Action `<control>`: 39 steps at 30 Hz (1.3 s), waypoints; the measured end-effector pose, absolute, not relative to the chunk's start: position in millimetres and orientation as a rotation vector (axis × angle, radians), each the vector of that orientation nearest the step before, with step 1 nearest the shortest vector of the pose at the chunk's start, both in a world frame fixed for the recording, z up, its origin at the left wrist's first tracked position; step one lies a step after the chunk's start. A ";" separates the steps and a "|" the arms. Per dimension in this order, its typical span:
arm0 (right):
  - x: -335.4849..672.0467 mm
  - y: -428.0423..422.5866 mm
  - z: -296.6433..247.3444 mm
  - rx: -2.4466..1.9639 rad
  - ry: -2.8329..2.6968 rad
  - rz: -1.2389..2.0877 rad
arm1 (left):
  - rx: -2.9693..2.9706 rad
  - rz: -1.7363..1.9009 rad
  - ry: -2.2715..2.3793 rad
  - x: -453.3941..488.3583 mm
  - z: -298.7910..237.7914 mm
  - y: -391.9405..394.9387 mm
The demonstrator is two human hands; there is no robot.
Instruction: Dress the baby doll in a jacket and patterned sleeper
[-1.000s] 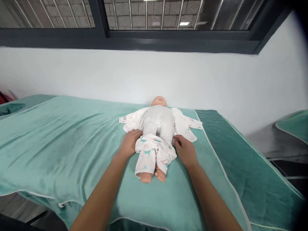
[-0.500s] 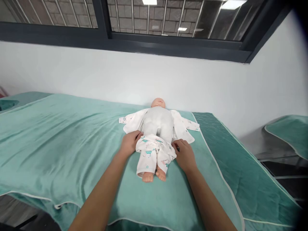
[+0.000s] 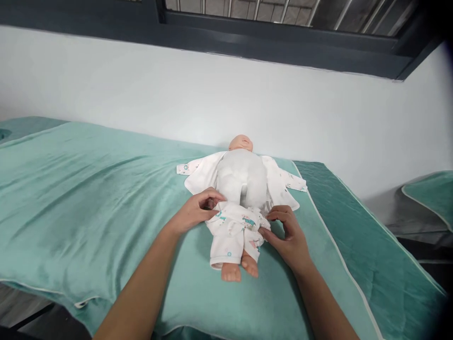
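Note:
A baby doll [image 3: 241, 172] lies on its back on the green sheet, its head toward the wall and its bare feet toward me. White printed trousers [image 3: 233, 226] cover its lower legs, with the waistband bunched around the thighs. My left hand [image 3: 198, 208] is closed at the left side of that waistband, thumb and fingers pinching the cloth. On the opposite side, my right hand [image 3: 288, 236] holds the bunched edge between thumb and fingers. A white jacket [image 3: 279, 186] lies spread open under the doll's grey-white torso, its sleeves stretched outward.
The light green sheet [image 3: 106, 203] covers the bed and hangs in folds at its front edge. A darker green quilted cover [image 3: 354, 226] runs along the right. Behind the doll rises a white wall [image 3: 177, 94] beneath a dark window frame [image 3: 247, 42].
Both hands have shifted their hold on the trousers' waistband, with thumbs now lower on the cloth. The head view has tilted down and come a little closer to the doll.

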State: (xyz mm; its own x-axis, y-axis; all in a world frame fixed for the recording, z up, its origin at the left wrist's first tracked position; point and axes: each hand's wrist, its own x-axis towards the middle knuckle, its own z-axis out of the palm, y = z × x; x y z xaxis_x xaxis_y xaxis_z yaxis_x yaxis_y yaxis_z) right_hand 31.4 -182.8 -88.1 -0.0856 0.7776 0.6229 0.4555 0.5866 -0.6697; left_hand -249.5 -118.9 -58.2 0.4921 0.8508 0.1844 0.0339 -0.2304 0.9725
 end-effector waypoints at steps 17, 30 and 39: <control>23.6 -186.2 -85.0 -0.996 -1.768 0.463 | 1.720 0.791 0.628 -251.3 -65.6 -115.1; 12.0 -118.1 -49.9 -1.250 -1.606 0.723 | 1.755 0.961 0.805 -236.2 -60.9 -112.3; 15.5 -118.2 -65.5 -1.069 -1.370 0.996 | 2.125 0.842 0.909 -186.1 -23.2 -106.9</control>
State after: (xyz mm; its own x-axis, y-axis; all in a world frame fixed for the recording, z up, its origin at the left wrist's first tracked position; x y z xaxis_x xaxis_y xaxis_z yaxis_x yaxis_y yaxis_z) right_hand 15.5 -118.2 -65.5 -0.0148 0.9694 0.2449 0.0667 0.2453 -0.9671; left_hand -186.1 -106.9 -23.2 0.5491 0.7827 0.2929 0.3515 -0.5343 0.7688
